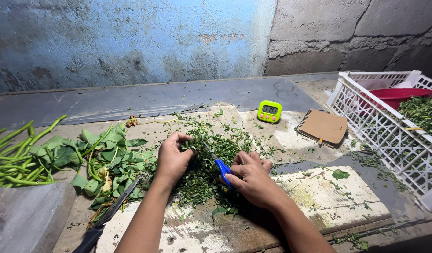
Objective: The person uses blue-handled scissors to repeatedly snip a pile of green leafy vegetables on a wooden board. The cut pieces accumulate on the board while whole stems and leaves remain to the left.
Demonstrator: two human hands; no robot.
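A pile of chopped greens [206, 164] is spread on the worn board [328, 197]; it is pinched at its left edge by the left hand [171, 157], fingers together on a tuft, while blue-handled scissors [219, 161] are gripped over the pile by the right hand [251, 180], blades pointing up into the greens. Left of the pile, whole leaves [108, 159], long green stems [19, 159] and a knife [108, 215] are laid, and behind it a green timer [270, 111] and a brown notebook [323, 126] are set. Right of the pile, a white crate [380, 126] is seen holding a red bowl [396, 96] and more greens [424, 112].
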